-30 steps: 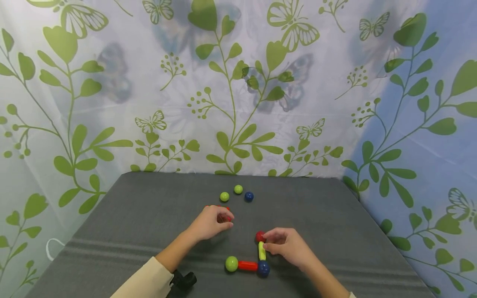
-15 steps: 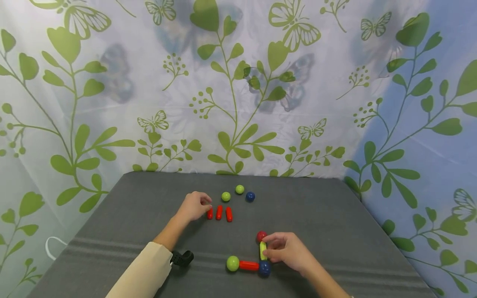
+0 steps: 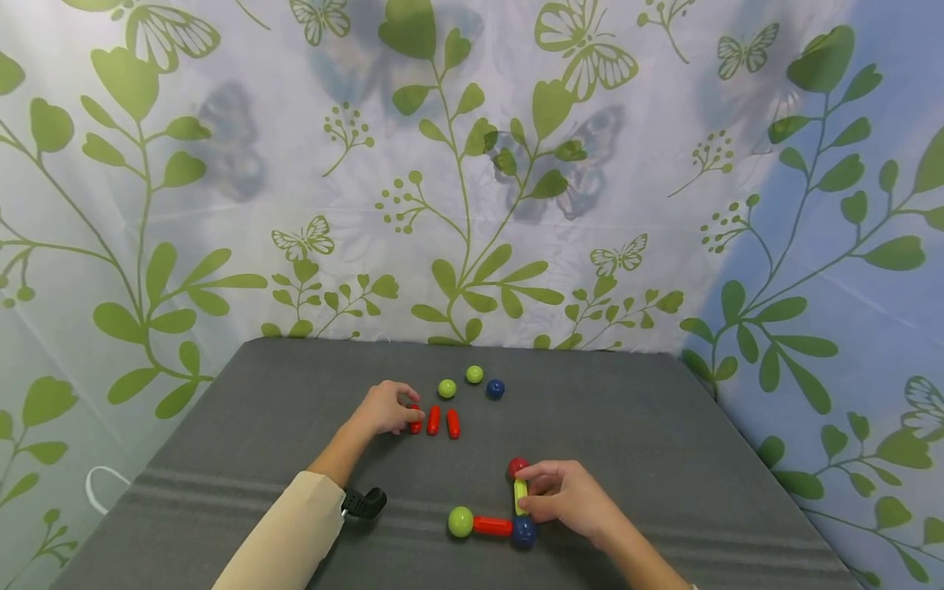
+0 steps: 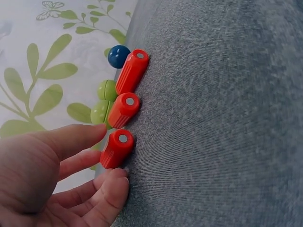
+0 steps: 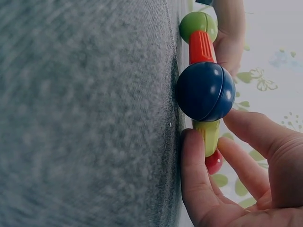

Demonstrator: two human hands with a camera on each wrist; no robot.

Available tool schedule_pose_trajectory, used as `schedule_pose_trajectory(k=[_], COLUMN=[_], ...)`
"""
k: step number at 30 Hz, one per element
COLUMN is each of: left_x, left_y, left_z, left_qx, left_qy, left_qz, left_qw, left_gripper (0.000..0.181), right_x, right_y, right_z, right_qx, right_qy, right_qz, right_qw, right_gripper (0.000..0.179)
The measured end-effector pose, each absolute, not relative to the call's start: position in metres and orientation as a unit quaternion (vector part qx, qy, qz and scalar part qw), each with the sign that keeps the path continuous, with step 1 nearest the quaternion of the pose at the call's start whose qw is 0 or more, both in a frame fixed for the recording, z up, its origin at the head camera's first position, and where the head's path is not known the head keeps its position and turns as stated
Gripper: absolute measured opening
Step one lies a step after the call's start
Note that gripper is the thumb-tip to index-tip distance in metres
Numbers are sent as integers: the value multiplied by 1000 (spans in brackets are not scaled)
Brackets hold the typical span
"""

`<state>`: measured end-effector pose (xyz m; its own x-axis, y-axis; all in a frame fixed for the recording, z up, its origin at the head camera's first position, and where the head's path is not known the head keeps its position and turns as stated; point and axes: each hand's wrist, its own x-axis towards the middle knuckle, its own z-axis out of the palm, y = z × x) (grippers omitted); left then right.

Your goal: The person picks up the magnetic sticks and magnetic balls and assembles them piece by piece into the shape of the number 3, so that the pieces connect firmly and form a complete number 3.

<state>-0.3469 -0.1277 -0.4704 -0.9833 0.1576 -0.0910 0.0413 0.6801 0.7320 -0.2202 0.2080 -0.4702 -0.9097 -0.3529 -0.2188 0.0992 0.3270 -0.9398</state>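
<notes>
While your right hand (image 3: 566,498) pinches the yellow-green rod (image 3: 520,490) on the far side of the blue corner ball (image 3: 524,533), your left hand (image 3: 382,408) is beyond that ball and to its left. Its fingers straddle the leftmost loose red rod (image 4: 117,149), which lies on the table (image 3: 627,426); whether they grip it, you cannot tell. Two other loose rods (image 3: 433,420) lie beside it. From the corner ball, a joined red rod (image 3: 492,527) runs left to a green end ball (image 3: 460,522), and the yellow-green rod leads away to a red ball (image 3: 517,468). Farthest beyond the corner ball sit two loose green balls (image 3: 447,389) and a loose blue ball (image 3: 496,389).
</notes>
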Motion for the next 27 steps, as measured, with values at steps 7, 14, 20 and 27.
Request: schedule_pose_trajectory(k=[7,14,20,27], left_x=[-349,-349,-349,-350], left_y=[-128,-129,-129,-131], left_z=[-470,-469,-468,-470], left_qx=[48,46,56,58], left_qy=[908,906,907,908], left_qz=[405,408,405,403], left_qw=[94,105,105,105], left_gripper=[34,32,33,30], right_x=[-222,-222,-222,-222], right_y=[208,208,208,208], right_z=[-470,-470,-470,-470], right_qx=[-86,-91,-88,-83], right_qy=[791,788,789,792], right_qz=[-573,-575,-574,-570], right_qw=[197,199,201,202], right_gripper=[44,43,44,43])
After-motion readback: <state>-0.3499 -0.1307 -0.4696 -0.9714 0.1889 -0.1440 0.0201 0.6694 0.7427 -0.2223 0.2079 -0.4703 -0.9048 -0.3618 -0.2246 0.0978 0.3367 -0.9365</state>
